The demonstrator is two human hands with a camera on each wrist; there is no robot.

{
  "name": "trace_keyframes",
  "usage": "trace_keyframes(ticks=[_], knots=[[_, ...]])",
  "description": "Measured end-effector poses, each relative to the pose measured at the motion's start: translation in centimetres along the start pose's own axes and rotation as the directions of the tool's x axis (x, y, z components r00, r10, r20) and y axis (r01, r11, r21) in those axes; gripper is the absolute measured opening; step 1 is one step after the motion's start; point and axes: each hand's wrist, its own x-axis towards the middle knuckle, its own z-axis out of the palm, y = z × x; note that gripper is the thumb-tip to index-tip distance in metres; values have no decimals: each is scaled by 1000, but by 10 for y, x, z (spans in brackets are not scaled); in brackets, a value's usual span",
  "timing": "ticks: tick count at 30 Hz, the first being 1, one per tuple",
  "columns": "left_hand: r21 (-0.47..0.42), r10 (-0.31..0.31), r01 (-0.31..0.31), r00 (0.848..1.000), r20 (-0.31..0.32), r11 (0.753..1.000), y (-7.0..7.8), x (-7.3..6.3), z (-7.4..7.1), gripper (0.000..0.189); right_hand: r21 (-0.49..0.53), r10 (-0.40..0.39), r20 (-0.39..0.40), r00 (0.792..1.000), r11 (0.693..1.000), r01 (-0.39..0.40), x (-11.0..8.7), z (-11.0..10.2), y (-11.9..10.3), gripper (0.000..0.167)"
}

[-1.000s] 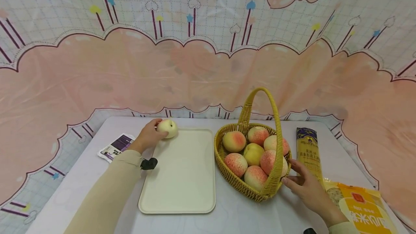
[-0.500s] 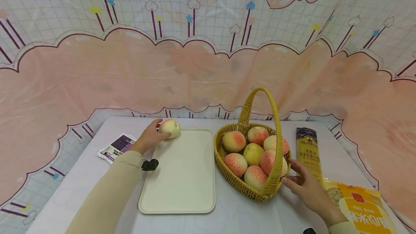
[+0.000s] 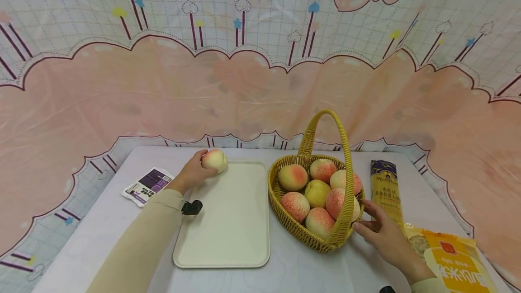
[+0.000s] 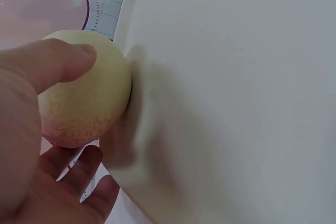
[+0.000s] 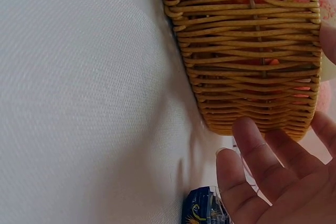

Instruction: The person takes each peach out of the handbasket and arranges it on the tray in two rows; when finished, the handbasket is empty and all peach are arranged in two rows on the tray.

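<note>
My left hand holds a pale peach with a pink blush at the far left corner of a cream rectangular tray. In the left wrist view the thumb lies over the peach and fingers show below it, right beside the tray's edge. To the right stands a yellow wicker basket with a tall handle, holding several pink-speckled peaches and a plain yellow one. My right hand rests loosely extended fingers and thumb against the basket's right side, at its rim.
A white and purple packet lies left of the tray. Right of the basket lie a yellow pasta packet with a blue end and an orange bag. A patterned cloth hangs behind the white table.
My left hand has moved slightly right with the peach, toward the tray's far left corner, and the peach has turned a little. The right hand and basket have stayed put.
</note>
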Motion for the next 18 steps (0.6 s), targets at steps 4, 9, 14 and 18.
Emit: trace_keyframes(ticks=[4,9,14,18], knots=[[11,9,-9,1000,-11,1000,-2,1,3,86,7,1,2,1000,1000,-1,0,0,0,81],[19,28,-28,999,-34,999,-3,2,4,83,10,3,1,1000,1000,-3,0,1,0,81],[21,28,-27,998,-54,999,-3,3,5,81,15,2,7,1000,1000,-3,1,1,0,81],[12,50,-50,996,-78,999,-4,4,3,78,1,-8,1,1000,1000,8,1,0,1,81]])
